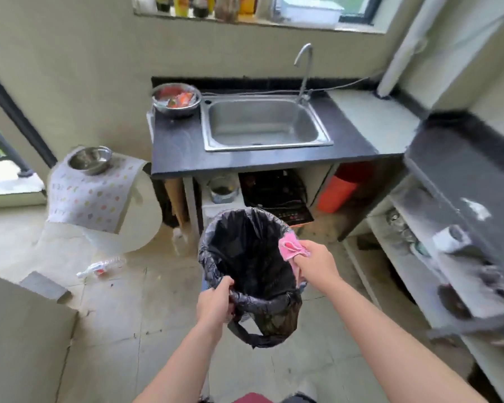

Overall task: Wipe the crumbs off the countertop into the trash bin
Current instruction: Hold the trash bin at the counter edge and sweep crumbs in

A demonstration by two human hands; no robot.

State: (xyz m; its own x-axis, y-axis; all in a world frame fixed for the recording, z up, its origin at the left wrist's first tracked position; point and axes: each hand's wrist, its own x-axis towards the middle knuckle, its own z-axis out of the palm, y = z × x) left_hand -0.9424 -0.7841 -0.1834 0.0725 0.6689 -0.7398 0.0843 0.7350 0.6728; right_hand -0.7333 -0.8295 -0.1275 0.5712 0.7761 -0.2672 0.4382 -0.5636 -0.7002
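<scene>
A trash bin [246,257] lined with a black bag is held up in front of me, above the floor. My left hand [214,305] grips the bag's near rim. My right hand [317,264] is shut on a pink cloth [291,247] at the bin's right rim, the cloth hanging partly over the opening. Beyond the bin lies the dark countertop [181,152] with a steel sink [264,123] set into it. I cannot make out crumbs on the countertop.
A steel bowl of food scraps [175,102] sits on the counter's back left corner. A stool with a spotted cover [93,196] carries another steel bowl [90,159]. A second dark counter with shelves [460,181] runs along the right. A plastic bottle [101,267] lies on the floor.
</scene>
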